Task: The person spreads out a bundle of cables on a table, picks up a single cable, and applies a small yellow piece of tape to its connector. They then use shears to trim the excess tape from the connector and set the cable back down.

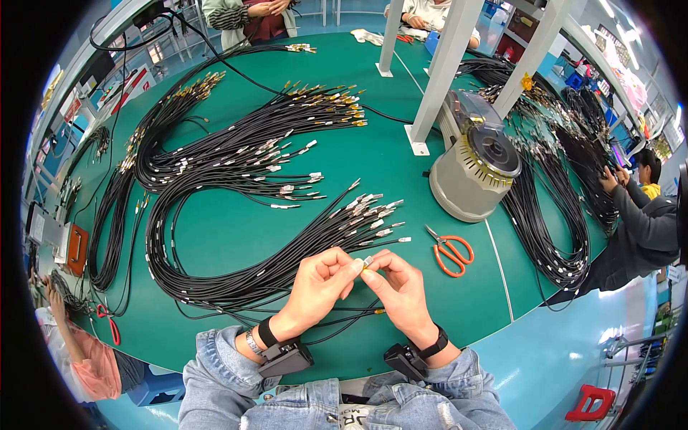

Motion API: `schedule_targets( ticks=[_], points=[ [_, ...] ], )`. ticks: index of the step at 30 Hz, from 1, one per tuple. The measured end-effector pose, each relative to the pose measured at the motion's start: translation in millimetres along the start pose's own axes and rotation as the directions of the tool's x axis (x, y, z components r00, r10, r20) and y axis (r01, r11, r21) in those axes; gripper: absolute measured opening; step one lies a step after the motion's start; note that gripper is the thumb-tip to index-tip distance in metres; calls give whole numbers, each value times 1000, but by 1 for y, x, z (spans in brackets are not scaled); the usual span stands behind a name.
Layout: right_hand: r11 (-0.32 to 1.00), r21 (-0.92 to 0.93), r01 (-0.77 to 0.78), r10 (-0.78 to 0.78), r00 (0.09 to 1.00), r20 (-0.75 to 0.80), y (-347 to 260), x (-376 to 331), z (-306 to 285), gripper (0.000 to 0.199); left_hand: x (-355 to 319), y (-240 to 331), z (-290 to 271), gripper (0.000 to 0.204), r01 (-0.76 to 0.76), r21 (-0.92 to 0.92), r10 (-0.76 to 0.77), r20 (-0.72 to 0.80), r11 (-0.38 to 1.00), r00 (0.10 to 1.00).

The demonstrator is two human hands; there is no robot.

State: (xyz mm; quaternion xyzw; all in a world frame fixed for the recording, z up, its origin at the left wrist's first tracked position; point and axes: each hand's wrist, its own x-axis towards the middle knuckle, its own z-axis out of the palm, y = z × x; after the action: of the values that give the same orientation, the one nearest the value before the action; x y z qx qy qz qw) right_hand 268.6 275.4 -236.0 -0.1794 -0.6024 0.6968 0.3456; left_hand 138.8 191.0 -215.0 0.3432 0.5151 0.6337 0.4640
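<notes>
My left hand (321, 287) and my right hand (398, 290) meet over the near middle of the green table. Between thumbs and fingertips both pinch one small piece with a white and yellowish end (368, 262), which looks like a cable's connector; the fingers hide most of it. Below my hands, a black cable with a gold tip (380, 311) lies on the table. Just beyond and left of them curves a thick bundle of black cables (236, 279), its white-tagged ends fanned toward the right. Orange-handled scissors (451, 252) rest to the right of my right hand.
More black cable bundles (251, 118) lie at the back left, others (534, 215) at the right. A grey round machine (469, 175) stands beside white metal posts (433, 86). Red-handled scissors (109, 324) lie at the left edge. Other people work around the table.
</notes>
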Motion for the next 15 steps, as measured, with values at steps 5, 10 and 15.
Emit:
schedule_targets(
  ticks=[5,10,15],
  points=[
    [999,3,-51,50,998,21,-2,-1,-3,17,1,3,-2,16,59,-45,-58,19,997,998],
    [998,24,-63,63,998,-24,-2,0,-2,20,2,3,5,8,-68,113,75,-55,991,996],
    [990,79,-116,121,991,-60,-5,0,-3,24,-1,-2,8,17,-349,578,448,-33,738,893]
  ],
)
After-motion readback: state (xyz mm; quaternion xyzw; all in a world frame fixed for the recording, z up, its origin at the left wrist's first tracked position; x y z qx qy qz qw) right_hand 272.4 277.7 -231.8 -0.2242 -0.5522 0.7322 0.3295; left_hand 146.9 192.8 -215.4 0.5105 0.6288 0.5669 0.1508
